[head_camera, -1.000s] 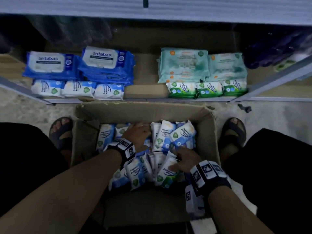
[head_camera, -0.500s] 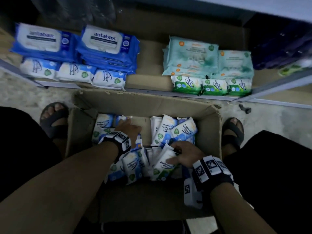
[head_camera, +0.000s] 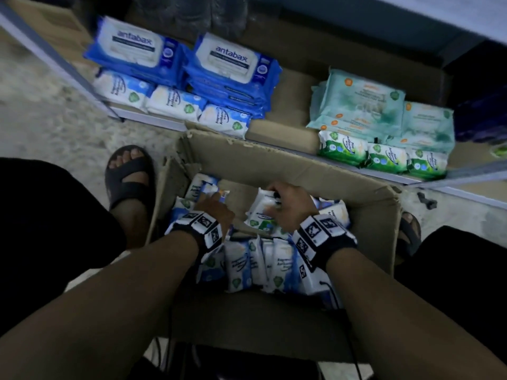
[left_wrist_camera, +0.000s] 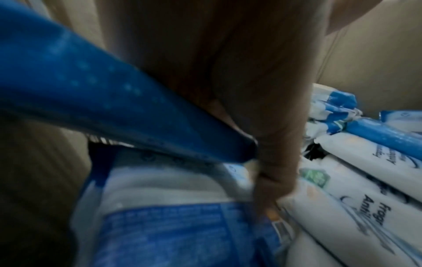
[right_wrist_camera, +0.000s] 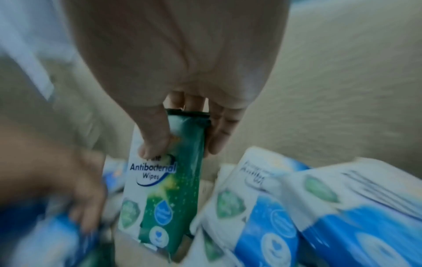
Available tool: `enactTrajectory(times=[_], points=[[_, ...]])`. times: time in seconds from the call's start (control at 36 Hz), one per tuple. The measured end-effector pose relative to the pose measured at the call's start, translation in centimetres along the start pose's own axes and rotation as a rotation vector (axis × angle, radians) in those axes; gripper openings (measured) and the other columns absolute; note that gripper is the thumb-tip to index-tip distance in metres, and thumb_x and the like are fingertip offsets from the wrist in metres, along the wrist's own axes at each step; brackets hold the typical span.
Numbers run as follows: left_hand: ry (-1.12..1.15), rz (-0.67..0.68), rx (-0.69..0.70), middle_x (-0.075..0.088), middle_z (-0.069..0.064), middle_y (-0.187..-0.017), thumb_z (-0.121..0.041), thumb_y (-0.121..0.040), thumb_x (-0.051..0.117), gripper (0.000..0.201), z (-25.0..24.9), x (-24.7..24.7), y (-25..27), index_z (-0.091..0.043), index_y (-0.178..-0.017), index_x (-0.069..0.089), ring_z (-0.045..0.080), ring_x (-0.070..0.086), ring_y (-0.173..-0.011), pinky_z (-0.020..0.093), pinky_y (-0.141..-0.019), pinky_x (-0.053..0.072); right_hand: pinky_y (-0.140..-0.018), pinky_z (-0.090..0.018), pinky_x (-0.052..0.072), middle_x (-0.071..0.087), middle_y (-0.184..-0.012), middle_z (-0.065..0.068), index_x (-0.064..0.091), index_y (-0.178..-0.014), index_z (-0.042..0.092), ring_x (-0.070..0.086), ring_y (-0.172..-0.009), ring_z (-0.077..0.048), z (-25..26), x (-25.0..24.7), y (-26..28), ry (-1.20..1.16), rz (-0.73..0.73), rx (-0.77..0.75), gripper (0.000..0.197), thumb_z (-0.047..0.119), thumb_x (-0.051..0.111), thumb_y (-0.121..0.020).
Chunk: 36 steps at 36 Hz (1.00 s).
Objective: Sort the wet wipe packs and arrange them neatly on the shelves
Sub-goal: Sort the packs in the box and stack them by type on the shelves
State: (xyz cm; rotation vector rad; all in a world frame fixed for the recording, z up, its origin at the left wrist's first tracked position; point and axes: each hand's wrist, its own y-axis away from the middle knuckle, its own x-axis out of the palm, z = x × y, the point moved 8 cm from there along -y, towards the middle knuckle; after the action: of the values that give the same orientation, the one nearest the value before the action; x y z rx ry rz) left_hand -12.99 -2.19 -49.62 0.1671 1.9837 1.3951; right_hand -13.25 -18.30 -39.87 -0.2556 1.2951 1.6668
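Note:
An open cardboard box [head_camera: 274, 160] on the floor holds several small blue-and-white wipe packs [head_camera: 241, 264]. My right hand [head_camera: 285, 196] pinches the top of a green-and-white antibacterial wipe pack [right_wrist_camera: 160, 198], thumb on its front and fingers behind, and holds it upright above the pile. My left hand [head_camera: 216, 204] reaches into the far left of the box. Its fingers [left_wrist_camera: 267, 173] curl over a blue-and-white pack [left_wrist_camera: 91, 86] among the others. On the shelf [head_camera: 285, 135], small blue packs [head_camera: 175, 101] line the front left and small green packs [head_camera: 384, 157] the front right.
Large blue antabax packs [head_camera: 227, 67] are stacked behind the small blue row, and pale teal packs [head_camera: 365, 102] behind the green row. A bare gap of shelf lies between the two groups. My sandalled feet [head_camera: 129, 174] flank the box on the speckled floor.
My right hand has lifted the green pack from the pile and carried it toward the box's far side. My left hand has shifted slightly farther into the far left corner.

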Motion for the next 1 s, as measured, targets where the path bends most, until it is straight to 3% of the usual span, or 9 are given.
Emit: enactTrajectory(times=[0.08, 0.19, 0.25, 0.39, 0.5, 0.56, 0.61, 0.81, 1.0], points=[[-0.021, 0.091, 0.022, 0.045, 0.01, -0.146, -0.07, -0.079, 0.062, 0.075, -0.4, 0.6, -0.1, -0.019, -0.134, 0.055, 0.04, 0.009, -0.147, 0.062, -0.117, 0.007, -0.082, -0.037, 0.051, 0.064, -0.113, -0.012, 0.047, -0.121, 0.017, 0.062, -0.102, -0.032, 0.5, 2.0, -1.4, 0.134, 0.115, -0.015, 0.043, 0.028, 0.071, -0.087], [0.139, 0.03, -0.027, 0.062, 0.008, -0.119, -0.082, -0.076, 0.051, 0.067, -0.1, -0.3, -0.5, -0.017, -0.084, 0.066, 0.037, 0.034, -0.131, 0.06, -0.116, 0.013, -0.078, -0.043, 0.052, 0.062, -0.105, -0.017, 0.04, -0.116, 0.013, 0.061, -0.094, -0.034, -0.2, 3.5, -2.7, 0.202, 0.181, -0.002, 0.044, 0.029, 0.069, -0.087], [0.222, -0.1, -0.041, 0.064, 0.005, -0.107, -0.077, -0.076, 0.052, 0.066, -0.2, -1.5, -0.5, -0.015, -0.092, 0.068, 0.034, 0.048, -0.112, 0.053, -0.113, 0.026, -0.079, -0.039, 0.051, 0.062, -0.11, -0.016, 0.044, -0.117, 0.015, 0.061, -0.098, -0.035, -0.6, 3.4, -3.1, 0.232, 0.143, 0.0, 0.042, 0.03, 0.068, -0.086], [0.215, -0.299, -0.139, 0.055, 0.007, -0.134, -0.059, -0.082, 0.059, 0.059, -0.4, -3.2, -1.2, -0.021, -0.127, 0.058, 0.03, 0.047, -0.124, 0.044, -0.109, 0.026, -0.101, -0.042, 0.042, 0.06, -0.132, -0.007, 0.048, -0.139, 0.022, 0.048, -0.123, -0.033, -1.0, 2.9, -3.8, 0.355, -0.023, -0.086, 0.054, 0.033, 0.066, -0.089], [0.301, -0.349, -0.112, 0.063, 0.008, -0.118, -0.052, -0.089, 0.055, 0.043, -1.8, -3.6, -2.2, -0.018, -0.115, 0.062, 0.029, 0.056, -0.113, 0.043, -0.102, 0.037, -0.094, -0.043, 0.042, 0.063, -0.126, -0.008, 0.059, -0.131, 0.016, 0.051, -0.117, -0.035, -1.3, 2.9, -2.7, 0.382, -0.167, -0.129, 0.049, 0.012, 0.066, -0.082], [0.333, -0.405, -0.107, 0.065, 0.006, -0.093, -0.05, -0.091, 0.054, 0.038, -2.4, -4.0, -2.4, -0.015, -0.1, 0.063, 0.028, 0.061, -0.092, 0.036, -0.075, 0.047, -0.087, -0.043, 0.042, 0.063, -0.12, -0.011, 0.065, -0.118, 0.013, 0.053, -0.112, -0.036, -1.9, 2.6, -1.7, 0.393, -0.254, -0.095, 0.042, 0.007, 0.066, -0.077], [0.389, -0.438, -0.113, 0.052, 0.005, -0.069, -0.053, -0.092, 0.053, 0.042, -2.8, -4.1, -2.7, -0.013, -0.08, 0.055, 0.025, 0.053, -0.067, 0.03, -0.053, 0.034, -0.088, -0.045, 0.039, 0.056, -0.123, -0.013, 0.063, -0.116, 0.013, 0.048, -0.112, -0.037, -2.9, 2.4, -0.8, 0.419, -0.279, -0.013, 0.037, 0.013, 0.068, -0.08], [0.487, -0.407, -0.202, 0.057, 0.007, -0.081, -0.054, -0.088, 0.062, 0.042, -2.3, -3.7, -4.8, -0.013, -0.086, 0.061, 0.022, 0.049, -0.068, 0.029, -0.059, 0.038, -0.103, -0.046, 0.033, 0.033, -0.141, -0.015, 0.048, -0.134, 0.016, 0.032, -0.129, -0.036, -6.7, 2.4, 1.6, 0.334, -0.233, 0.187, 0.055, 0.033, 0.068, -0.087], [0.63, -0.374, -0.212, 0.047, 0.003, -0.057, -0.056, -0.086, 0.064, 0.056, -3.2, -4.2, -4.7, -0.014, -0.055, 0.043, 0.018, 0.047, -0.054, 0.027, -0.046, 0.028, -0.103, -0.046, 0.036, 0.033, -0.145, -0.014, 0.047, -0.139, 0.018, 0.035, -0.129, -0.035, -9.0, 2.5, 2.3, 0.256, -0.241, 0.203, 0.056, 0.027, 0.068, -0.087]])
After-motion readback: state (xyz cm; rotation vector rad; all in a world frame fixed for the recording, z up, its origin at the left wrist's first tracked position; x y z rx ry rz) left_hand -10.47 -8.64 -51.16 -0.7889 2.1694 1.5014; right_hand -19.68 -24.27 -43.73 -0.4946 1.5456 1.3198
